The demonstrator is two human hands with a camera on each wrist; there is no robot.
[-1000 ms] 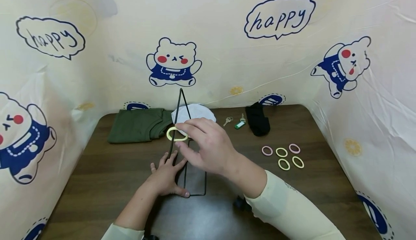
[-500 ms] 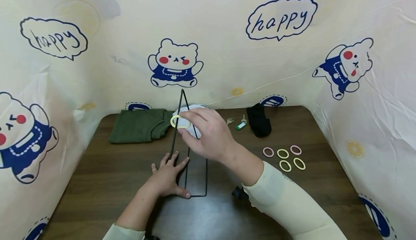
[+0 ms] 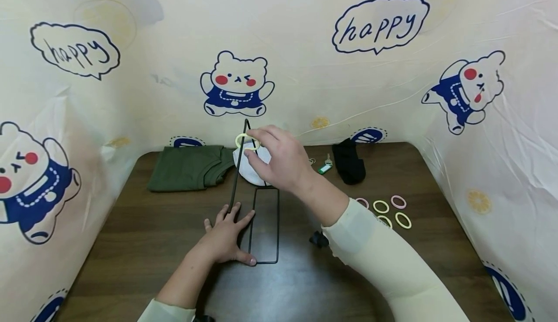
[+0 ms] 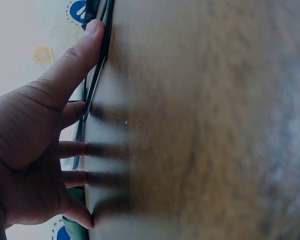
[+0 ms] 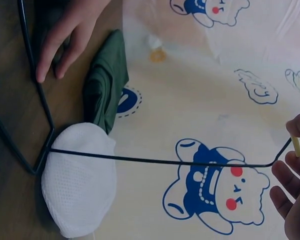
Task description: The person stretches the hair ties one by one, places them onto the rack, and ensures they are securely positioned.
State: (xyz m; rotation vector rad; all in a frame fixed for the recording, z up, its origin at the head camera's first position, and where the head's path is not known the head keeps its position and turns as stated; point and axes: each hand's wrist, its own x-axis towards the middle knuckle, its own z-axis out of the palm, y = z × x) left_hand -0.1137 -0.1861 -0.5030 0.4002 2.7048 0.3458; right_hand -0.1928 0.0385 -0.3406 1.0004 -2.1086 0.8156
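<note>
A black wire stand [image 3: 278, 230] has a flat rectangular base and a tall narrow upright. My left hand [image 3: 224, 239] presses on the base with fingers spread, its thumb at the near corner; the left wrist view shows the fingers straight. Near the top of the upright, my right hand [image 3: 281, 160] pinches a pale yellow ring [image 3: 237, 141] between thumb and fingers. The ring appears to encircle the wire, though its right side is hidden by the fingers. In the right wrist view only the yellow ring's edge [image 5: 296, 145] shows.
Behind the stand lie folded green cloth [image 3: 187, 169] and a white mesh-textured item [image 3: 250, 169]. At back right are a green-tagged key [image 3: 325, 167] and black cloth [image 3: 348, 164]. Several pink and yellow rings, including a yellow one [image 3: 410, 225], lie right, partly behind the sleeve.
My right hand has risen along the upright with the yellow ring, from about mid-height to near the top. My left hand stays on the base.
</note>
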